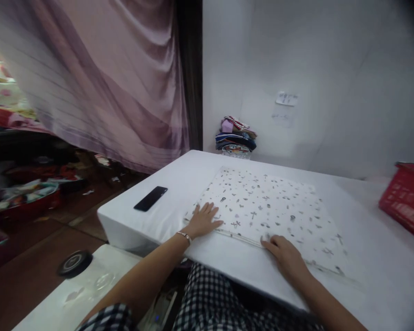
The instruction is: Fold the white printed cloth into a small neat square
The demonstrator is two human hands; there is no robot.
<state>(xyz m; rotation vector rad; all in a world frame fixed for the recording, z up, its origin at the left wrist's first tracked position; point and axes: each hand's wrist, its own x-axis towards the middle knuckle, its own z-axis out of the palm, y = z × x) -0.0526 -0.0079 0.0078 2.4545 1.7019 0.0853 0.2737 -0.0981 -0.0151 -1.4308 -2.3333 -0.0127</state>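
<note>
A white cloth [262, 202] printed with small dark figures lies spread flat on the white table. Its near edge shows more than one layer. With fingers spread, my left hand [203, 220] rests flat on the near left corner; a bracelet circles that wrist. Farther right along the same edge, my right hand [284, 255] has its fingers curled in and its thumb at the hem, closed on the cloth. The tips of the right fingers are partly hidden.
The white table [182, 179] holds a black phone [151, 198] at the left and a red basket [407, 197] at the far right. Folded fabrics [236, 137] are stacked behind the back edge. A pink curtain [124, 82] hangs at the left, above a black round object [75, 264].
</note>
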